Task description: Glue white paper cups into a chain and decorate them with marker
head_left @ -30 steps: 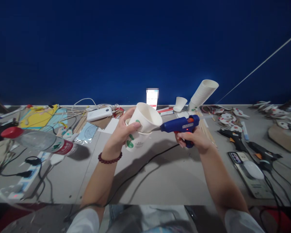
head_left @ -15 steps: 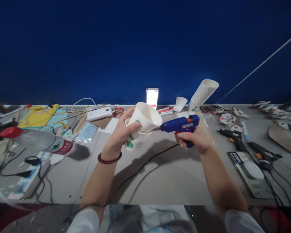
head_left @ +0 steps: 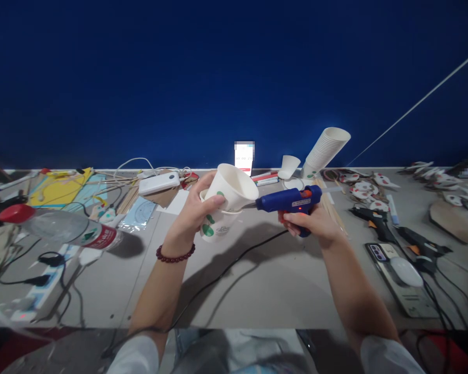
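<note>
Currently L hand (head_left: 200, 205) is gripping a white upper cup (head_left: 234, 187), tilted, tog. w/ a green-printed lower cup (head_left: 220, 228), both above the table (head_left: 257, 304). R hand (head_left: 314, 221) is clasping a blue glue gun (head_left: 283, 200), its nozzle (head_left: 250, 205) pointing where the cups are meeting; can't tell if it's touching. Cup stack (head_left: 326, 151) is standing behind, R side; red-capped bottle (head_left: 68, 227) is sitting far L.
</note>
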### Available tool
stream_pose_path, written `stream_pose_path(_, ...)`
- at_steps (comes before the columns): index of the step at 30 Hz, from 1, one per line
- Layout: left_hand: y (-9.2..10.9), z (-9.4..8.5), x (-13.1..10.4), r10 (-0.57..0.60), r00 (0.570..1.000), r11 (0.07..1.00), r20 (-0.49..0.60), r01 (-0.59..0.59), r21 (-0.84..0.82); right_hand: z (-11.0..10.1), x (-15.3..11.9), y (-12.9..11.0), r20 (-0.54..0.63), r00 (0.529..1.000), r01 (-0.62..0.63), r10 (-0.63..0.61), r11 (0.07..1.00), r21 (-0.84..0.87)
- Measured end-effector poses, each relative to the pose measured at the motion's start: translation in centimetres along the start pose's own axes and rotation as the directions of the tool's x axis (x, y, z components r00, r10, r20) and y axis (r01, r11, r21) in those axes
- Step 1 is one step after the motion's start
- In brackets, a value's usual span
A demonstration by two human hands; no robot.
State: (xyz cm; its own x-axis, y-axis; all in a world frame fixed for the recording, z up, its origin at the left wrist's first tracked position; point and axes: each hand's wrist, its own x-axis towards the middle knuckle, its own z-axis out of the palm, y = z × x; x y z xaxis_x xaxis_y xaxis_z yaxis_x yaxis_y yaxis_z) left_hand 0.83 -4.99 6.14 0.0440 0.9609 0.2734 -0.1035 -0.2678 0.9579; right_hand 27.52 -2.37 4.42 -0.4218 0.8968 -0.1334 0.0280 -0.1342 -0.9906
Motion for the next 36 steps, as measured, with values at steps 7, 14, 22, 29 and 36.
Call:
stream_pose_path(7,-0.32,-0.11,0.25,0.007,1.0,1.0,0.026,-0.007,-0.001,-0.1,-0.11,-0.02,-0.053,0.999,-0.009,0.008,1.0,-0.03)
stream_pose_path(14,-0.24,-0.02,0.23,0.012,1.0,1.0,0.021,-0.012,-0.004,0.03,-0.08,-0.23,-0.044,0.999,-0.013,0.012,1.0,-0.026)
stream_pose_path(22,-0.39,-0.09,0.32,0.015,1.0,1.0,0.017,-0.015,0.004,-0.76,-0.15,0.31,0.008,1.0,0.014,-0.014,0.996,-0.085)
stream_pose_path(29,-0.41,-0.17,0.43,0.022,0.999,1.0,0.04,-0.022,0.0,-0.79,-0.03,0.37,0.008,1.0,0.009,-0.008,0.995,-0.1)
stream_pose_path(36,-0.35,-0.07,0.36,0.029,0.999,1.0,0.035,-0.029,-0.007,-0.8,-0.1,0.27,0.007,1.0,-0.003,0.004,0.994,-0.111)
